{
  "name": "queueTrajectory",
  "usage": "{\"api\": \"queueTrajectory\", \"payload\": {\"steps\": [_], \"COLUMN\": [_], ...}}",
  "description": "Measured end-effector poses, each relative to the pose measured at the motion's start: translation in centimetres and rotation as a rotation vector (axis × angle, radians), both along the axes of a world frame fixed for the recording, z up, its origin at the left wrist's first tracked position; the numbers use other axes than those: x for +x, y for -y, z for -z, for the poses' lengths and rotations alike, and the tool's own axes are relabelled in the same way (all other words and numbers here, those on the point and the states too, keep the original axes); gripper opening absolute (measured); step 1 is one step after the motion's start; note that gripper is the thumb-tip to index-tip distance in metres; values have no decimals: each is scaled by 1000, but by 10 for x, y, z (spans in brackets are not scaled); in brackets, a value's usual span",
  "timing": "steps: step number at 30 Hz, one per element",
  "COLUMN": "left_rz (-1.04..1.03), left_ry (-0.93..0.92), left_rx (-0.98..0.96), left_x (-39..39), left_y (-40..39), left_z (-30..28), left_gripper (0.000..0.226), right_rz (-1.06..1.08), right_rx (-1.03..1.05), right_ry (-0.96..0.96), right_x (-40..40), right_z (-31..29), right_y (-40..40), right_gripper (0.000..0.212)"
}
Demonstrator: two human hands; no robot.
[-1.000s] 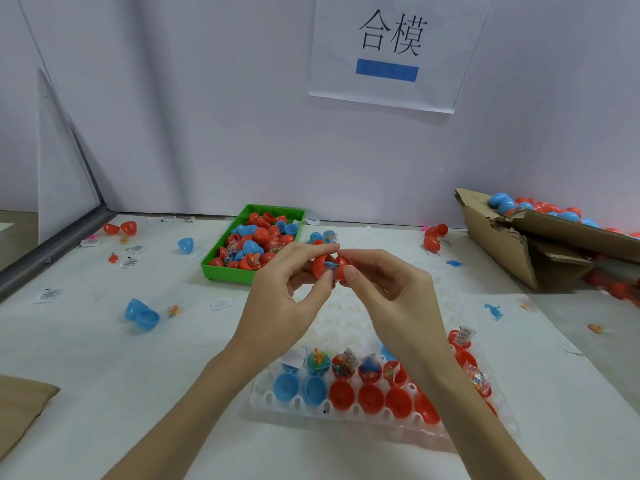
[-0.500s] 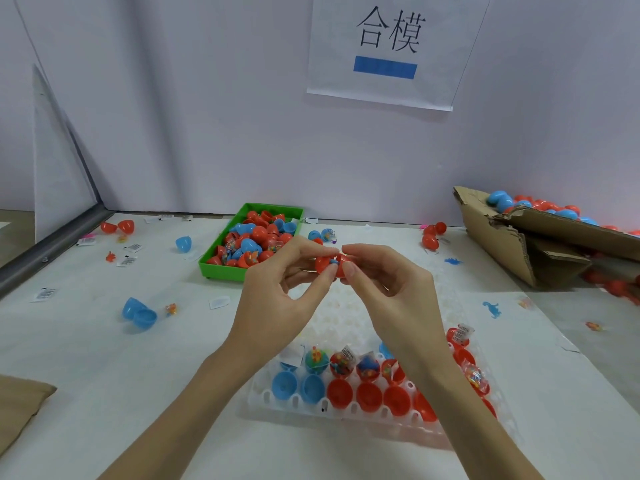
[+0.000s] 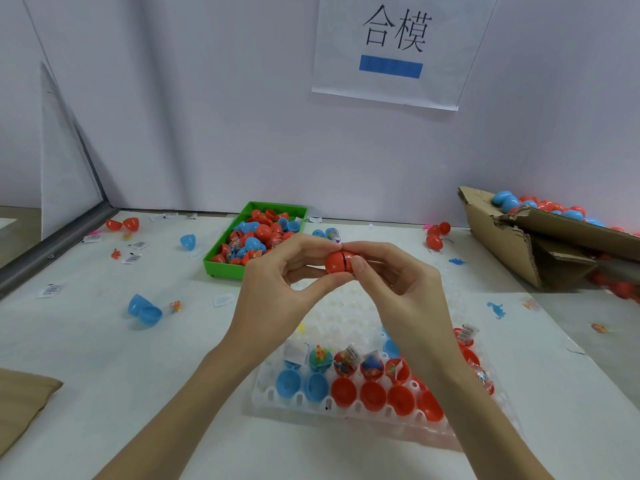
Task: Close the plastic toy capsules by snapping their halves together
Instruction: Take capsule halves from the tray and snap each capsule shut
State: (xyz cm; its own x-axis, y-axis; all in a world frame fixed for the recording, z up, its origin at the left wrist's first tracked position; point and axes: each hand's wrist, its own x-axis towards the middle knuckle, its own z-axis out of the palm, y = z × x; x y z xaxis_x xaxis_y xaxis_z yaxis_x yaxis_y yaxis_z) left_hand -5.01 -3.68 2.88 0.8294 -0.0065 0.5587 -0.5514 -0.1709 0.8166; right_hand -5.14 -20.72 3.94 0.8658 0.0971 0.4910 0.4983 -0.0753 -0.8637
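Above the white tray (image 3: 273, 396), both hands pinch a red capsule (image 3: 338, 262): left hand (image 3: 277, 289) fingers curl round its left half, right hand (image 3: 408, 292) fingers its right, a dark seam showing between.

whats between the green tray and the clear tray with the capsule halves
In the head view, the left hand and right hand pinching a red capsule cover the stretch between the green tray and clear tray; white table shows beneath.

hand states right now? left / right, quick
Left hand: closed, pinching the round red plastic capsule.
Right hand: closed, pinching the same capsule from the other side; a dark seam shows between its halves.
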Motion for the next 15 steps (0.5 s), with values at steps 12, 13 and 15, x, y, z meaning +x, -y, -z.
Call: {"api": "queueTrajectory", "payload": {"steps": [12, 13, 15], "left_rz": [-51, -67, -94], "left_ry": [10, 25, 39], "left_rx": [24, 32, 45], "left_x": [-2, -3, -4], "left_y": [3, 3, 4], "left_z": [0, 0, -2], "left_gripper": [36, 36, 36], "right_rz": [65, 66, 33], "right_rx": [-45, -39, -6], "right_ry": [4, 8, -7], "right_x": [2, 2, 1], "right_z": [1, 1, -1], "right_y": [-1, 0, 2], "right_gripper": [25, 26, 22]}}
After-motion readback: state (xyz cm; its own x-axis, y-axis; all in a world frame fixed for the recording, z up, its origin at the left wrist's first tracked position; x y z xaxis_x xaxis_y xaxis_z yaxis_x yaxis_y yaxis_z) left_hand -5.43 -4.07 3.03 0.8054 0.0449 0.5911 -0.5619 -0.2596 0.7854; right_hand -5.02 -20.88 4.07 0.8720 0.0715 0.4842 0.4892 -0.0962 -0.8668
